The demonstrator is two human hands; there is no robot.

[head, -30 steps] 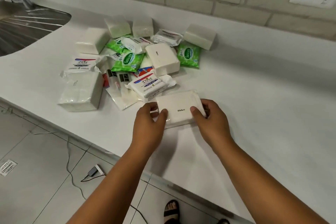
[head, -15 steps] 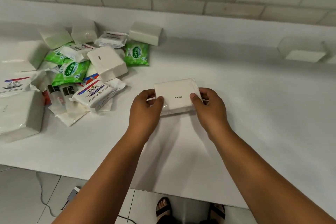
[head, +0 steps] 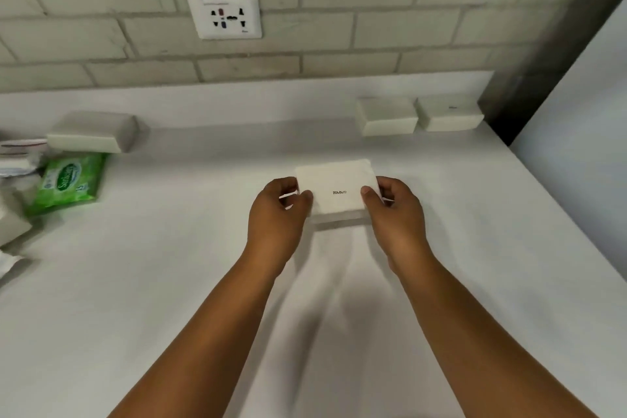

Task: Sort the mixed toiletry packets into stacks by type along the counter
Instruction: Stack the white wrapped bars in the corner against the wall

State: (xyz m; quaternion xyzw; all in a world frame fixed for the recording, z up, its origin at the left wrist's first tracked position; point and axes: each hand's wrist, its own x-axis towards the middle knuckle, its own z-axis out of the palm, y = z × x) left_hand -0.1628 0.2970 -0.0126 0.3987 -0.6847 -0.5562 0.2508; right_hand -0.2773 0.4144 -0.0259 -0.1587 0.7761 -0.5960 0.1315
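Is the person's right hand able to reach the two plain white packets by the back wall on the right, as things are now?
Probably yes. The bare white counter lies open between the right hand and the two plain white packets, but that hand shares a grip on the white dated packet.

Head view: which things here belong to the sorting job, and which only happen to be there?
Job:
- white pack, held by left hand and right hand
- two white packs by the back wall
- green wipes
- white pack behind it
- counter

Just there:
- wall socket
- brick wall
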